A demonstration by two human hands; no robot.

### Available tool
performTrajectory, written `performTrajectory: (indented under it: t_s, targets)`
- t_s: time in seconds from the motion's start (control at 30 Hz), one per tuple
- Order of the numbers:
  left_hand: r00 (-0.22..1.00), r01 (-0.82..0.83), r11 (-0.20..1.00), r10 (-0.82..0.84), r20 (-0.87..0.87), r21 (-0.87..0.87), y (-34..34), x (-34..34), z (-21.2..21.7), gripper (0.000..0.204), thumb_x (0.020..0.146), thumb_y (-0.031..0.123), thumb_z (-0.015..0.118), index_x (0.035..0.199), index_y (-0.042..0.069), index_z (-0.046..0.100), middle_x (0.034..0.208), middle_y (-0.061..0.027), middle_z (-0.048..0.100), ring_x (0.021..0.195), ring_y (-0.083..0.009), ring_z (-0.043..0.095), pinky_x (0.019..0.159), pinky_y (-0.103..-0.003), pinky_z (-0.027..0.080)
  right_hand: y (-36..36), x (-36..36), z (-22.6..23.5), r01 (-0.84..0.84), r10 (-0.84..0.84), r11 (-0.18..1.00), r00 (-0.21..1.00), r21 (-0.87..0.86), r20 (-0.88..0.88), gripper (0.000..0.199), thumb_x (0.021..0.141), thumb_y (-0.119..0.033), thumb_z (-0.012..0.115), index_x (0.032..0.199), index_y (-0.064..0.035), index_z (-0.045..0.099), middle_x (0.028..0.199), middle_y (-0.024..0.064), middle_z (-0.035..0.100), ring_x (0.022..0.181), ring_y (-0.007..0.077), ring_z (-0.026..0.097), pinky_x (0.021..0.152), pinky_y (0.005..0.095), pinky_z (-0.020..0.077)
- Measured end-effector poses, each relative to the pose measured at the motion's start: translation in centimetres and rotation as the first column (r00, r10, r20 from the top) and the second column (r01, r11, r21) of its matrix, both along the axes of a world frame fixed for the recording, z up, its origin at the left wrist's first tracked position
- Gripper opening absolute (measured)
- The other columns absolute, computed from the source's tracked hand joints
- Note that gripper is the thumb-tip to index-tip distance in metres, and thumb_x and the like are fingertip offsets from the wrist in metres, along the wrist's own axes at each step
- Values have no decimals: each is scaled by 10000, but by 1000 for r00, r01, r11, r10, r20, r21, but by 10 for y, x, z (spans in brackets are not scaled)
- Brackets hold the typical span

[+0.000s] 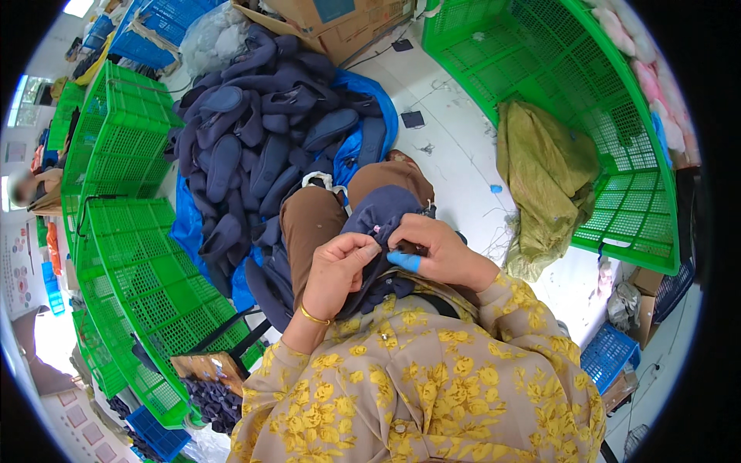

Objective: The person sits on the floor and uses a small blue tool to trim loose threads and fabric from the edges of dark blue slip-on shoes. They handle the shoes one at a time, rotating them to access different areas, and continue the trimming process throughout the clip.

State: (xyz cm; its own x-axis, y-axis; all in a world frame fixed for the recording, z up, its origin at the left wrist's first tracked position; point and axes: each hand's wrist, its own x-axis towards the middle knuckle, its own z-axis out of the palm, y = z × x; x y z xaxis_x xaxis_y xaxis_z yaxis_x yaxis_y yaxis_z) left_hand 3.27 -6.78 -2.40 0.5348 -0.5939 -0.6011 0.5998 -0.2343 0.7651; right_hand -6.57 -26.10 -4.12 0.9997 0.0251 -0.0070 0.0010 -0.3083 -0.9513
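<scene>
A dark navy cloth slipper (pixel 390 207) lies across my lap, with a small pinkish-white spot on its upper. My left hand (pixel 337 268) is closed in a pinch at the slipper's edge, thumb and forefinger together. On the other side, my right hand (pixel 441 251) grips the same slipper with its fingers bent round the rim. A blue cover wraps one finger of that hand. Whatever small thing may be between the fingertips is too small to make out. More navy fabric bunches against my body below the hands.
Ahead to the left, a big heap of navy slippers (pixel 270 116) lies on a blue sheet (pixel 388 100). Green plastic crates (pixel 143 270) line the left side. To the right, an olive sack (pixel 544 177) leans into a large green crate (pixel 629 224). A cardboard box (pixel 370 35) stands beyond the heap.
</scene>
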Motion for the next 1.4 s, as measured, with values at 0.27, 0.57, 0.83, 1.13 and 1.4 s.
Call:
performTrajectory:
  t_s: [0.27,0.57,0.83,1.13,1.4]
  targets:
    - [713,197,976,-211,668,98,-11,-17,-10,62,848,59,703,867,1,693,715,-57,614,612,-151,565,575,-274,452,1,4,-7,535,-514,582,826,613,-233,97,1015,-140,530,1053,-105,613,920,42,699,554,34,460,499,187,368]
    - [355,63,982,-187,916,176,-22,-5,-7,66,796,21,728,832,44,678,661,-67,484,559,-183,474,516,-308,384,-197,-95,-71,593,-853,64,450,803,-265,43,975,-136,584,968,-94,583,746,16,542,686,149,540,897,462,524]
    - [439,61,983,-185,879,176,-19,2,-10,62,790,11,729,819,25,676,696,-65,558,581,-146,533,539,-276,418,-317,-190,-82,882,-999,28,32,471,1,98,972,-10,521,1066,-17,547,841,61,542,761,192,586,906,421,563]
    - [342,214,957,-263,902,198,-10,10,-4,92,784,36,731,864,62,694,694,-71,589,592,-222,593,543,-303,463,-344,-224,-74,961,-993,-6,-40,276,115,64,984,-50,536,1032,-14,555,808,35,539,716,158,598,826,328,564]
    - [-135,177,938,-275,952,296,-19,15,-11,127,786,71,729,901,121,706,627,-37,531,550,-209,566,499,-334,448,-350,-226,-33,968,-961,108,43,228,274,110,986,-42,523,1081,4,557,827,42,544,772,158,609,912,343,555]
